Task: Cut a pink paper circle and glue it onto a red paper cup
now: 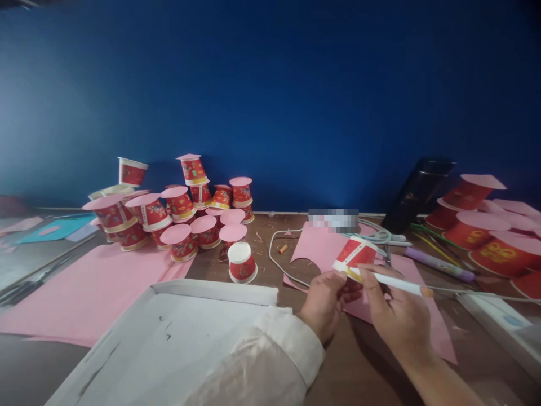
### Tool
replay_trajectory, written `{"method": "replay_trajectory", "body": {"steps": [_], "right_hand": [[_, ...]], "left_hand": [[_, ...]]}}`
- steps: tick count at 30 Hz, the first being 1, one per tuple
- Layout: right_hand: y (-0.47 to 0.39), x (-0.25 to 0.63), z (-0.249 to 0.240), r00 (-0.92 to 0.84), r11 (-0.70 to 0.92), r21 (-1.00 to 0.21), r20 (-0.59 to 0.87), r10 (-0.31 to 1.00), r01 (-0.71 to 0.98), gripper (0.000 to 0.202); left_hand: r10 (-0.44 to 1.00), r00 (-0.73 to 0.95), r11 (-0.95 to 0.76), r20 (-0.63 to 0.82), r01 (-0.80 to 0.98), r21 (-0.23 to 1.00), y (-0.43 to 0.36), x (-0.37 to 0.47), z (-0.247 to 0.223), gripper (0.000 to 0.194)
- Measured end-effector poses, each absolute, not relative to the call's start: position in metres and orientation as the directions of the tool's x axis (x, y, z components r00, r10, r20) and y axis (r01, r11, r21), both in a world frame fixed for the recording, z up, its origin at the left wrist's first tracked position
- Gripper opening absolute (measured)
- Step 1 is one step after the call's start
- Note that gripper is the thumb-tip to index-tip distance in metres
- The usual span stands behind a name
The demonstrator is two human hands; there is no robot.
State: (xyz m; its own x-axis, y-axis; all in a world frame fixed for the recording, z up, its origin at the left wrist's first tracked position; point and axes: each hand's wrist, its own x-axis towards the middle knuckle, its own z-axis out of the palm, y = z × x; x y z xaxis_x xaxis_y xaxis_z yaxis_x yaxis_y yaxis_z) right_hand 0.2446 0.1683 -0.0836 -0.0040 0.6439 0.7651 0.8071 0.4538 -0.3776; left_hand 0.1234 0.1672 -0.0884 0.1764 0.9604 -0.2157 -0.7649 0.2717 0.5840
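Observation:
My left hand (325, 304) is closed on the rim of a red and white paper cup (358, 254), which is tilted with its bottom toward the upper right. My right hand (397, 316) grips a white pen (399, 283) with an orange end; its other end is at the cup's yellow-marked rim. Whether the pen's tip touches the cup is hard to tell, as fingers hide part of it. Beneath the hands lies cut pink paper (431, 332). Another red paper cup (243, 265) stands upside down to the left, with nothing on top.
Stacked red cups with pink paper discs (177, 234) stand at the left, more cups (499, 248) at the right. Pink sheets (97, 287), a white box lid (198, 332), a looped cable (273, 248), a black bottle (416, 192) and a purple tube (439, 265) surround my hands.

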Motion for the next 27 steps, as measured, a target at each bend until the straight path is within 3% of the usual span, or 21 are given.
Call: {"method": "replay_trajectory", "body": {"steps": [15, 27], "right_hand": [[0.1689, 0.2474, -0.0822, 0.022, 0.443, -0.331, 0.821, 0.571, 0.833, 0.028], [0.1684, 0.2490, -0.0840, 0.061, 0.391, -0.344, 0.812, 0.580, 0.853, 0.032]], "left_hand": [[0.938, 0.177, 0.302, -0.300, -0.842, 0.448, 0.1698, 0.1220, -0.0863, 0.012], [0.941, 0.176, 0.288, -0.288, -0.865, 0.410, 0.1732, 0.1226, -0.0897, 0.010]]}}
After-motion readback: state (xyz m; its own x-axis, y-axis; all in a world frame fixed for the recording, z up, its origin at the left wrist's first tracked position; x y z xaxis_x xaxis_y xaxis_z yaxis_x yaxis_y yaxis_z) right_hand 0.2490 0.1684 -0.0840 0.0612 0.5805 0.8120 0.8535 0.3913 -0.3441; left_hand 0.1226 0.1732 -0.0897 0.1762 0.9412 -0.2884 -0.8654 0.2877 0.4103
